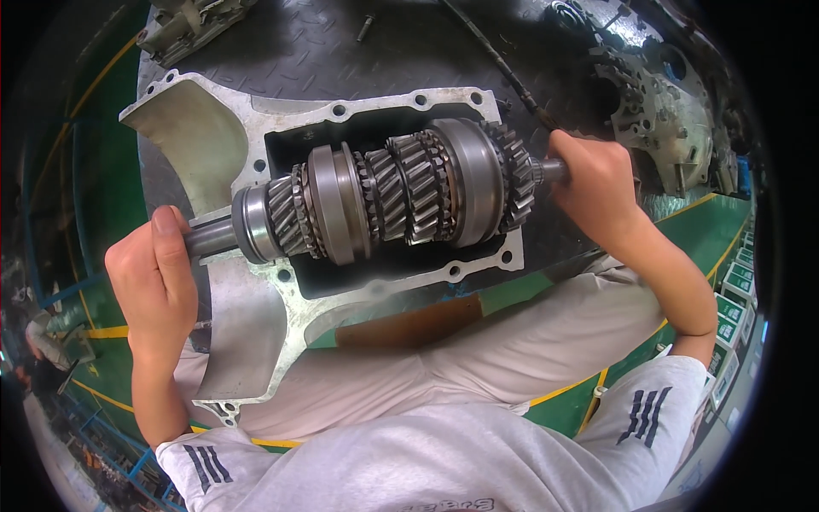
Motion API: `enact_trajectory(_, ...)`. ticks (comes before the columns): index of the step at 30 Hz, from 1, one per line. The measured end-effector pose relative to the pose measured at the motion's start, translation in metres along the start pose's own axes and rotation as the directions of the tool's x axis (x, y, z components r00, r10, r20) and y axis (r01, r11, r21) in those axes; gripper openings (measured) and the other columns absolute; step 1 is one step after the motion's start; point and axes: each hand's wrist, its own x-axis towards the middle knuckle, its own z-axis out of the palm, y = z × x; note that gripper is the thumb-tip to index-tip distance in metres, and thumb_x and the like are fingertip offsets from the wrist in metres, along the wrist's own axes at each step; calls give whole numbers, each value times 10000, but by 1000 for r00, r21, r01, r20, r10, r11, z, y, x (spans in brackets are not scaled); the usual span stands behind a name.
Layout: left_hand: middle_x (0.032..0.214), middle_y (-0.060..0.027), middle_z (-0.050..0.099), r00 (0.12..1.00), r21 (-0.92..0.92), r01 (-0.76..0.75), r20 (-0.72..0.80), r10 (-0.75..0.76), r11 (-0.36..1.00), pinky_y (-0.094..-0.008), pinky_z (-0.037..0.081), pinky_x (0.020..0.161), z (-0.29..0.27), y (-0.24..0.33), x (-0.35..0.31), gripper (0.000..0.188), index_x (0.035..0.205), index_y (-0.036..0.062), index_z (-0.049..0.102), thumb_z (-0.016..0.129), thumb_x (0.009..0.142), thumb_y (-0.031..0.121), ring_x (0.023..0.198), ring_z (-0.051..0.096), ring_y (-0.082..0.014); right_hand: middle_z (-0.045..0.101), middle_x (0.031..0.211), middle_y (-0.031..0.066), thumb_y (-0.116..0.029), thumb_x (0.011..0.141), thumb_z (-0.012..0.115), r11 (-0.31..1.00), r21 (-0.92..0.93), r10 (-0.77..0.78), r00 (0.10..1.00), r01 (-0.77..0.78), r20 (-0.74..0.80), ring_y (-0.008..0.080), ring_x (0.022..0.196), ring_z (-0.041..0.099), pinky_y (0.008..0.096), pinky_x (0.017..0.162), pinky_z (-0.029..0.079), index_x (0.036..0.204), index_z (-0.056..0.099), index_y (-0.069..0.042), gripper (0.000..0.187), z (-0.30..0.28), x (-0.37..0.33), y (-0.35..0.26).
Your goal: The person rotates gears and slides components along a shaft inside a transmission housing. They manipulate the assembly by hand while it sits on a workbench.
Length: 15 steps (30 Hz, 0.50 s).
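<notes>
A steel gear shaft [401, 188] with several helical gears and smooth collars lies across the opening of a pale metal gearbox housing [290, 299]. My left hand [153, 273] is wrapped round the shaft's plain left end, thumb along the top. Round the thin right end, past the last gear, my right hand [597, 175] is closed. The shaft tilts slightly, its right end farther from me. Its underside is hidden, so I cannot tell whether it touches the housing. The housing's flared, curved end is on the left, beside my left hand.
The housing rests on a dark, tread-patterned bench top [316, 51]. A long dark rod [495, 60] lies beyond it, with a small bolt [366, 27] nearby. Another metal casting [183, 30] stands far left, and a larger casting [661, 111] at the right. Green flooring [691, 226] has yellow lines.
</notes>
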Motion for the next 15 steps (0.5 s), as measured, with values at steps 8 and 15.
enact_trajectory(8,594,-121,359,999,-6,37,-6,-37,999,-403,280,527,-1,2,1,444,755,-27,541,422,1123,190,514,329,-261,627,686,227,11,678,713,961,210,99,932,-181,350,432,668,630,481,640,517,724,627,35,100,-24,29,-5)
enact_trajectory(15,591,-87,340,998,8,55,-36,-55,998,-384,255,535,2,3,1,451,766,-29,539,422,1128,211,526,313,-199,620,706,269,28,680,680,930,231,91,789,-285,607,456,698,622,459,636,511,726,649,71,69,-41,48,1)
